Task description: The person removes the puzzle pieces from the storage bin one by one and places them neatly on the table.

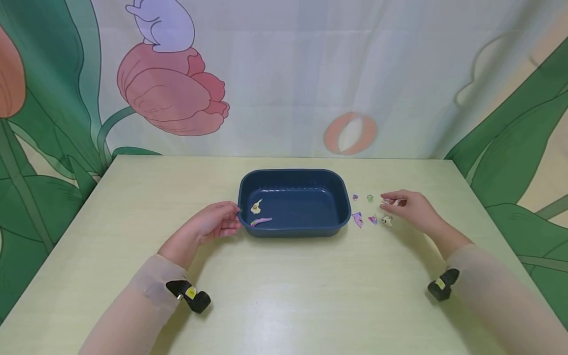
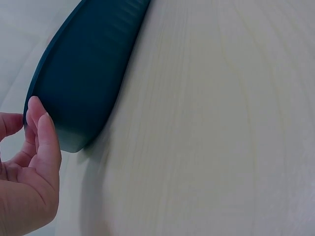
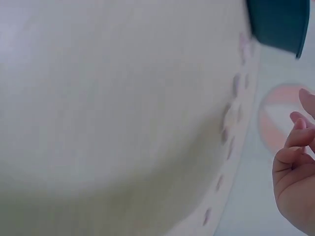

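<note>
A dark blue rectangular basin (image 1: pixel 293 232) stands on the table. My left hand (image 1: pixel 218 220) pinches its left end, with the thumb at the rim and the fingers against the outer wall (image 2: pixel 83 73). Inside the basin lie a pale yellowish sticker (image 1: pixel 256 207) and a narrow pink-purple sticker (image 1: pixel 261 222). Right of the basin, my right hand (image 1: pixel 410 207) hovers over small stickers, thumb and forefinger apart. A bit of a sticker shows in that gap, seemingly on the table below. Close by lie a purple sticker (image 1: pixel 357 219), a green sticker (image 1: pixel 370 198) and a cream-coloured sticker (image 1: pixel 387 221).
The pale wooden table (image 1: pixel 284 296) ends at a printed curtain (image 1: pixel 284 88) with flowers and leaves. A tiny purple sticker (image 1: pixel 355 197) and a pink-blue sticker (image 1: pixel 372 219) lie beside the basin. Black wrist cameras sit on both sleeves.
</note>
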Demonstrator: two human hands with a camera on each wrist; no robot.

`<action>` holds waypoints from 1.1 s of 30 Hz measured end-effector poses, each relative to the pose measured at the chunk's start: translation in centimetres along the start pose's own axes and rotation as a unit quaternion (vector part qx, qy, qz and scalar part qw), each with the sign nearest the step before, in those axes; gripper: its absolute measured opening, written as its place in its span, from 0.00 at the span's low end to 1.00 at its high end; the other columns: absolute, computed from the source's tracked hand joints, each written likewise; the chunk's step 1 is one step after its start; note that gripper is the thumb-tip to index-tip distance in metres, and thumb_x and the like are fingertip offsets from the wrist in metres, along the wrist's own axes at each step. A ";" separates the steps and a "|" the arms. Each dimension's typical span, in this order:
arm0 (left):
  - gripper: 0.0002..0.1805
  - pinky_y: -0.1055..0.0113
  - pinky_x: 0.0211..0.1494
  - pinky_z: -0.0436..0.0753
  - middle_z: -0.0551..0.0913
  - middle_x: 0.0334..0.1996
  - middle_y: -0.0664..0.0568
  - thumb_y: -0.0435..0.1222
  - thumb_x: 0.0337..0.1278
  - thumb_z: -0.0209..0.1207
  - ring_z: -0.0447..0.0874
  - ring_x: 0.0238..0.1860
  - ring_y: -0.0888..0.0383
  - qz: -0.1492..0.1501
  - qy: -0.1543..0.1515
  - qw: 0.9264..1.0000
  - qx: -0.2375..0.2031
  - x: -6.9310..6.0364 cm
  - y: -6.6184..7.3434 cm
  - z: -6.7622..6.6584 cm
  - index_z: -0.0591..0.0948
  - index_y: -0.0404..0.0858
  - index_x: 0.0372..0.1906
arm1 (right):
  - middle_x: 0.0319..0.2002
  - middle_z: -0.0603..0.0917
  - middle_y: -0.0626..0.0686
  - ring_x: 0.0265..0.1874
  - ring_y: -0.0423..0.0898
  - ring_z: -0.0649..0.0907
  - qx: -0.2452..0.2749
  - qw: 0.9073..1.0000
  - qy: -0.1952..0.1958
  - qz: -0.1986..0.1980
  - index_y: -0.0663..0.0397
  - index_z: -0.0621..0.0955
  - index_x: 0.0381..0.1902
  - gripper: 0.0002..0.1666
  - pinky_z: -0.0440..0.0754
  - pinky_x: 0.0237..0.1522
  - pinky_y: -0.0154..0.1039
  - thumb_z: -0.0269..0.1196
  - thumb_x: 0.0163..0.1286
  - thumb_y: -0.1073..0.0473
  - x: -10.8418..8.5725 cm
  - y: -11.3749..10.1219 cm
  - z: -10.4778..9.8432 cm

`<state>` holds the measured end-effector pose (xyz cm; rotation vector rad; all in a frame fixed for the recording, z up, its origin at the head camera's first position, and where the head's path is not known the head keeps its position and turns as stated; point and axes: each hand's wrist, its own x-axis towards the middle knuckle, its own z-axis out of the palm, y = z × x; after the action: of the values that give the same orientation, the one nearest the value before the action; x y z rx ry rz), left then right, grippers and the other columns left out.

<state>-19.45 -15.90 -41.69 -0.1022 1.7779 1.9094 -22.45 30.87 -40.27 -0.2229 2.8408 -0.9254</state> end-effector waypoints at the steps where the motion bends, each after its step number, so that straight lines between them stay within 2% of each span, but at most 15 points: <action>1: 0.07 0.71 0.33 0.83 0.76 0.25 0.52 0.33 0.67 0.44 0.80 0.27 0.61 0.000 0.000 1.000 0.000 0.0 0.0 0.0 0.69 0.32 0.41 | 0.39 0.76 0.56 0.35 0.51 0.71 0.008 1.000 0.000 0.001 0.60 0.76 0.57 0.28 0.71 0.26 0.34 0.64 0.63 0.49 0.2 -0.4 0.1; 5: 0.07 0.71 0.33 0.82 0.76 0.25 0.52 0.33 0.68 0.43 0.80 0.27 0.61 -0.003 -0.001 1.000 0.001 0.0 0.0 -0.1 0.69 0.32 0.41 | 0.39 0.76 0.55 0.34 0.50 0.72 0.035 0.999 0.008 -0.010 0.58 0.77 0.56 0.29 0.70 0.24 0.34 0.64 0.62 0.48 0.8 -2.4 0.9; 9: 0.08 0.71 0.33 0.82 0.76 0.25 0.52 0.33 0.67 0.44 0.80 0.27 0.61 -0.001 -0.003 1.000 0.000 0.0 -0.1 -0.1 0.69 0.32 0.42 | 0.37 0.76 0.54 0.30 0.49 0.72 0.065 0.997 0.015 -0.045 0.57 0.79 0.54 0.26 0.68 0.22 0.34 0.65 0.61 0.49 1.4 -4.6 1.8; 16: 0.07 0.70 0.34 0.83 0.76 0.26 0.52 0.33 0.67 0.44 0.80 0.28 0.60 -0.001 -0.006 1.000 0.004 0.1 -0.1 0.0 0.70 0.34 0.41 | 0.35 0.76 0.53 0.27 0.48 0.72 0.117 0.989 -0.003 -0.092 0.59 0.80 0.52 0.24 0.67 0.21 0.32 0.66 0.61 0.52 2.0 -7.3 3.4; 25: 0.07 0.71 0.33 0.82 0.76 0.25 0.51 0.33 0.67 0.44 0.80 0.27 0.61 -0.001 -0.004 1.000 0.001 0.1 0.0 -0.1 0.69 0.33 0.41 | 0.34 0.76 0.52 0.27 0.49 0.71 0.131 0.985 -0.011 -0.116 0.58 0.81 0.51 0.20 0.66 0.22 0.32 0.66 0.61 0.57 2.9 -10.2 5.1; 33: 0.06 0.72 0.32 0.82 0.76 0.24 0.52 0.32 0.67 0.43 0.79 0.26 0.62 0.002 -0.011 1.000 -0.007 0.2 -0.2 -0.4 0.69 0.33 0.40 | 0.35 0.77 0.51 0.28 0.48 0.73 0.119 0.981 -0.030 -0.149 0.58 0.81 0.51 0.20 0.70 0.26 0.34 0.65 0.62 0.56 4.6 -12.4 7.7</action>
<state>-19.68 -16.17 -41.97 -0.0831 1.7511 1.9183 -24.33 15.72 -39.47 -0.6481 2.6544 -1.2795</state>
